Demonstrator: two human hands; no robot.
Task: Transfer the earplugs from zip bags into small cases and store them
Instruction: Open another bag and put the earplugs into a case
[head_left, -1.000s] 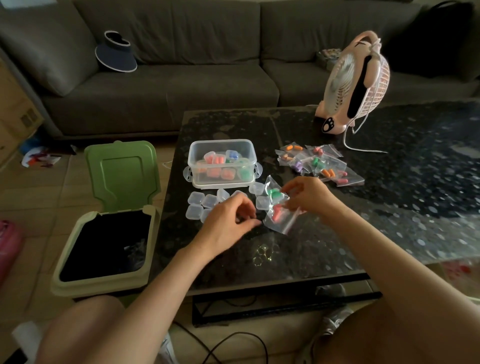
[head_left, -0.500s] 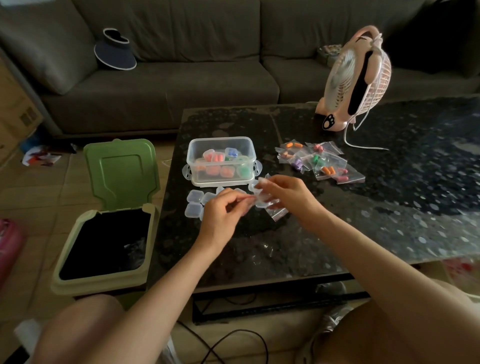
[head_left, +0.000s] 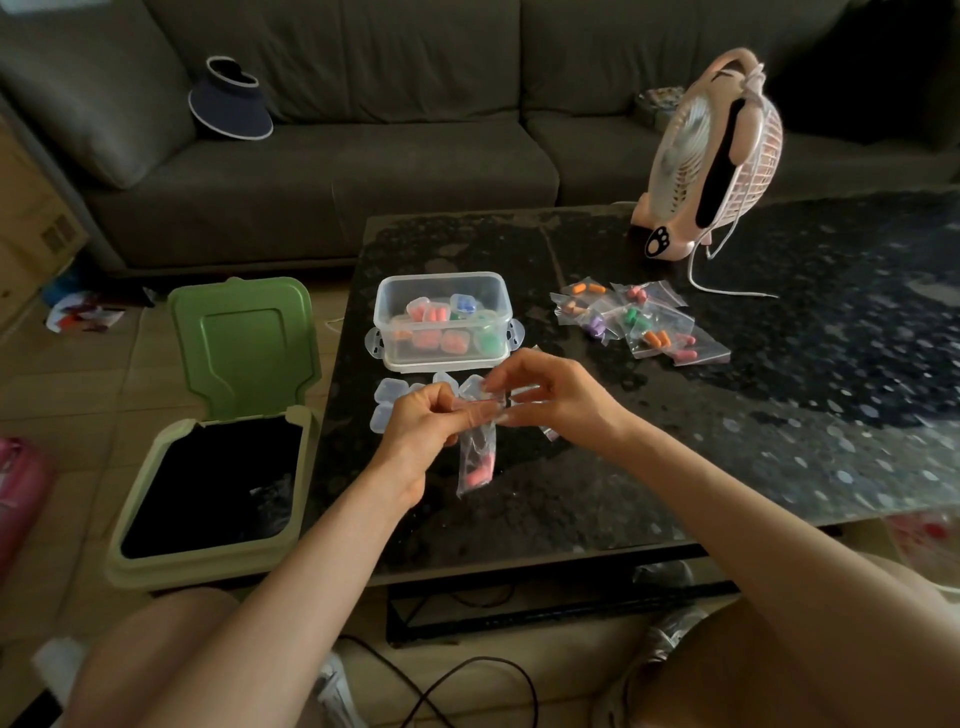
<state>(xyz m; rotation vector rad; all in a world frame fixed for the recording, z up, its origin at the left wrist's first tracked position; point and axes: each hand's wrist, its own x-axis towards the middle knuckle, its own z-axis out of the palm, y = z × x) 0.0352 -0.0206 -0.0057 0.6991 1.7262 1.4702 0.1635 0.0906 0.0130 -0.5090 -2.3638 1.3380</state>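
Over the near side of the table (head_left: 727, 415): left hand (head_left: 421, 421) and right hand (head_left: 550, 400) meeting, fingertips close together.
Left hand: fingers curled, pinching one end of the top edge of a zip bag (head_left: 475, 452).
Right hand: thumb and fingers pinching the same top edge from the other side.
Held bag: clear, hanging from both hands, lifted above the dark tabletop.
Contents of held bag: pink earplugs (head_left: 478, 475) gathered at the bottom.
Behind the hands: small cases (head_left: 389, 389), clear, clustered on the table and partly hidden by the fingers.
Behind those: storage tub (head_left: 441, 353), clear and open-topped, holding cases with pink, orange, green and blue inside.
Right of the tub: loose pile of bags (head_left: 639, 322) with orange, pink, purple and green plugs, well apart from the hands.
Table surface: black, speckled, glossy.
Far table edge: pink fan (head_left: 711, 156), upright, white cord trailing beside it.
Floor, left of the table: green bin (head_left: 218, 467), lid raised, dark inside.
Background: grey sofa (head_left: 363, 171) with a dark visor hat (head_left: 231, 101) on the seat.
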